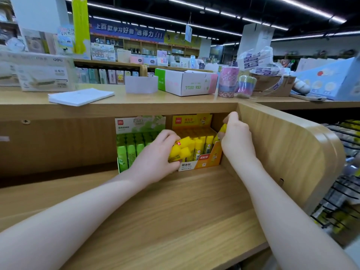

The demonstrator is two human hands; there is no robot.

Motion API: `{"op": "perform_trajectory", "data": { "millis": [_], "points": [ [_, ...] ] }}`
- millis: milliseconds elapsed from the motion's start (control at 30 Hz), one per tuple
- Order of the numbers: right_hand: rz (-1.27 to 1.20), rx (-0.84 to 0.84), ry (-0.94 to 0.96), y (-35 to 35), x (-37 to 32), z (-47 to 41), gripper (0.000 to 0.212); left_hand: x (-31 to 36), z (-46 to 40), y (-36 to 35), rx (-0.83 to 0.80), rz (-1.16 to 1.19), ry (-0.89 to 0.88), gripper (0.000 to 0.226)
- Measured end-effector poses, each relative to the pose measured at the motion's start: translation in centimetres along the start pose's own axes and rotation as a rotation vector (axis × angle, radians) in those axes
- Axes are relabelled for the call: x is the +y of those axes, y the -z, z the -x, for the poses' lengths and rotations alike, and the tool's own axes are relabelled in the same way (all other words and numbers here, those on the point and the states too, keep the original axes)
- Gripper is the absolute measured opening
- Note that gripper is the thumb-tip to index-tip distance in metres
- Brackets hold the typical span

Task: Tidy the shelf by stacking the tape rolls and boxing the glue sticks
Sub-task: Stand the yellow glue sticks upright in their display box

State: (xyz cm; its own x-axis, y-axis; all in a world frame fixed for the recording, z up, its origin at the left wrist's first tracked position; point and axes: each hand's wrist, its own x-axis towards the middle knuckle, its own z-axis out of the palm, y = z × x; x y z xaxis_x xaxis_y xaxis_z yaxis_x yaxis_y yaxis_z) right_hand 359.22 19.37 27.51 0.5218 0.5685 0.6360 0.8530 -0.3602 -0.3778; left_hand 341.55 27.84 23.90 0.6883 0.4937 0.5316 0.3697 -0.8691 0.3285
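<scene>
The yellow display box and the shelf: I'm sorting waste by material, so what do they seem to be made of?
Yellow display box: looks like thin printed cardboard with a slight sheen, judging by its folded, angled front flap. Shelf: probably wood-grain laminate board, matte, with a repeating grain; solid wood cannot be ruled out.

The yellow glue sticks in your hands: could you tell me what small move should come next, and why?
Probably lower the single yellow glue stick pinched in the right hand into the yellow display box. That hand already sits over the box's right end, while the left hand holds a bunch of yellow sticks at the box's front left, waiting to go in.
</scene>
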Motion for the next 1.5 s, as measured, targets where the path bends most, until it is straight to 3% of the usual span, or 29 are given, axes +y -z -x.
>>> {"op": "perform_trajectory", "data": {
  "millis": [100,300,500,633,800,967,1067,1167,1300,1500],
  "points": [
    [0.043,-0.128,0.041,-1.0,0.3,-0.7,0.019,0.2,-0.3,-0.3,-0.006,0.010,-0.018,0.054],
    [0.219,-0.276,0.111,-1.8,0.2,-1.4,0.038,-0.1,-0.6,-1.3,-0.057,-0.030,-0.003,0.062],
    [0.257,-0.341,0.099,-1.8,0.4,-1.8,0.031,-0.6,-0.8,-1.2,-0.057,-0.058,0.008,0.065],
    [0.149,-0.278,0.147,-2.1,1.3,-0.5,0.034,-0.8,-0.5,-1.2,-0.060,-0.059,0.007,0.067],
    [0.239,-0.179,0.208,-2.9,2.0,0.5,0.035,-0.6,-0.4,-1.1,-0.072,-0.059,0.008,0.068],
    [0.331,-0.218,0.199,-3.1,1.3,-0.1,0.027,-0.4,0.4,-0.7,-0.065,-0.048,0.009,0.065],
    [0.166,-0.200,0.193,-2.4,1.5,0.6,0.035,-0.4,1.5,-0.6,-0.059,-0.015,0.067,0.050],
    [-0.206,-0.097,0.263,-1.5,0.8,2.4,0.030,-0.3,2.1,-0.3,-0.050,0.002,0.116,0.037],
    [-0.594,-0.427,0.274,-0.5,-1.0,4.1,0.009,0.4,2.5,-0.2,-0.047,-0.009,0.122,0.038],
    [-0.754,-0.581,0.192,-1.2,-0.9,4.8,0.016,1.4,3.3,-0.6,-0.089,-0.075,0.149,0.048]
  ]
}}
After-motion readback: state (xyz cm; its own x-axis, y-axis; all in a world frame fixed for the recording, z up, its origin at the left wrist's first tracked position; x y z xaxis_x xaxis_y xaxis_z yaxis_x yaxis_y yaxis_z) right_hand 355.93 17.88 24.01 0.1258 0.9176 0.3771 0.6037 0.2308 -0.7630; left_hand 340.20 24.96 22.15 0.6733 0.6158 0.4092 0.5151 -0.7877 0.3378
